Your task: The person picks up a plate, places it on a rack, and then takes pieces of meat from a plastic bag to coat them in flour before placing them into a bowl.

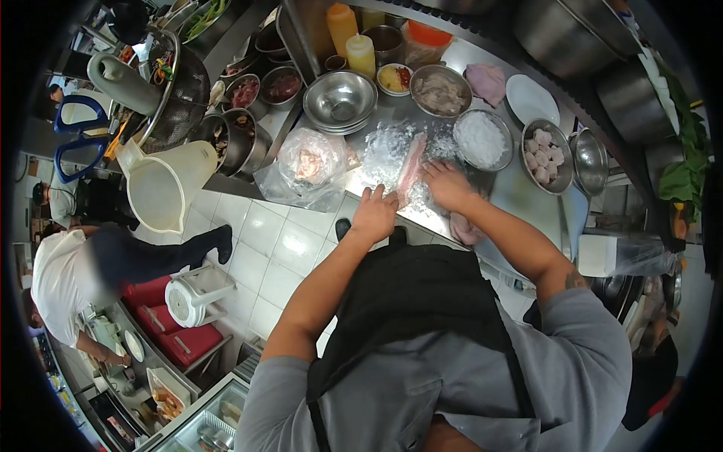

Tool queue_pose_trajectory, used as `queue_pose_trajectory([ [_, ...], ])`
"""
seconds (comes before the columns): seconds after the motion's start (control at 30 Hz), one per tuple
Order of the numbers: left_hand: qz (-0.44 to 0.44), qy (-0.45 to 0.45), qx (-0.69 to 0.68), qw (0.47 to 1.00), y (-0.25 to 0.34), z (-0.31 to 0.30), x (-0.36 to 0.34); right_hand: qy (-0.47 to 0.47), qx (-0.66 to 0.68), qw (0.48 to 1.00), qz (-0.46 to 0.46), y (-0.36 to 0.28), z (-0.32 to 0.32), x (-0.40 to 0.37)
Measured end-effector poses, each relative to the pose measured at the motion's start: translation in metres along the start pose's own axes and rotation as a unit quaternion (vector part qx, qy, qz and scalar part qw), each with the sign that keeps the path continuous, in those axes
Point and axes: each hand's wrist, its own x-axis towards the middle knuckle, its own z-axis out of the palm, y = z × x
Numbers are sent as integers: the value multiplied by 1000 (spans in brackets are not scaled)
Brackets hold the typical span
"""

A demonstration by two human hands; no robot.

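A long strip of pale pink raw meat (pixel 411 172), dusted with white powder, lies on the powdered metal worktop (pixel 392 139) in front of me. My left hand (pixel 374 214) is at its near end, fingers apart, fingertips at or very close to the meat's left edge. On the strip's right side my right hand (pixel 447 186) rests palm down on the powder with its fingers spread. Beyond it stands a steel bowl of white powder (pixel 483 140). Left of the strip lies a clear plastic bag (pixel 307 167) with something pinkish inside.
Stacked steel bowls (pixel 340 100), a bowl of sliced meat (pixel 441 91) and squeeze bottles (pixel 360 55) stand behind. To the right are a bowl of pale chunks (pixel 547 156) and a white plate (pixel 532 100). A plastic jug (pixel 160 192) is at left; a person (pixel 64 275) stands beyond.
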Motion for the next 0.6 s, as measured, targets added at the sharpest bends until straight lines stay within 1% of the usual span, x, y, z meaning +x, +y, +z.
queue_pose_trajectory([
  [0.03, -5, -27, 8, 1000, -1, -5, -1, -10, -14, 1000, 14, -4, -16, -1],
  [0.07, 4, 12, -4, 1000, 1, 0, -3, -23, -26, 999, 28, -8, -22, -5],
  [0.13, 22, 97, -23, 995, 0, 9, -1, 52, -16, 998, -37, -8, -2, -5],
  [0.17, 29, 91, -28, 995, -2, 12, 0, 91, -11, 993, -69, -7, 8, -4],
  [0.23, 44, 73, -40, 996, -2, 13, -2, 36, -15, 998, -39, -11, -2, -7],
  [0.27, 36, 52, -36, 997, -4, 12, 0, 9, -18, 1000, -24, -11, -8, -8],
  [0.33, 19, 8, -31, 999, -11, -3, 1, 4, -6, 1000, -14, -13, -22, -5],
  [0.37, 7, 26, -37, 999, -14, 4, 5, 1, 1, 1000, -10, -14, -25, -4],
  [0.47, 52, 103, -49, 992, -16, 8, 15, 64, 16, 998, -21, -15, 0, 6],
  [0.5, 47, 83, -15, 995, -17, 7, 18, 64, 12, 998, -7, -18, -2, 6],
  [0.57, -3, 56, 9, 998, -21, 6, 23, 65, 3, 998, 23, -21, -7, 9],
  [0.6, -27, 43, 22, 998, -23, 1, 24, 80, 17, 997, 15, -20, -6, 11],
])
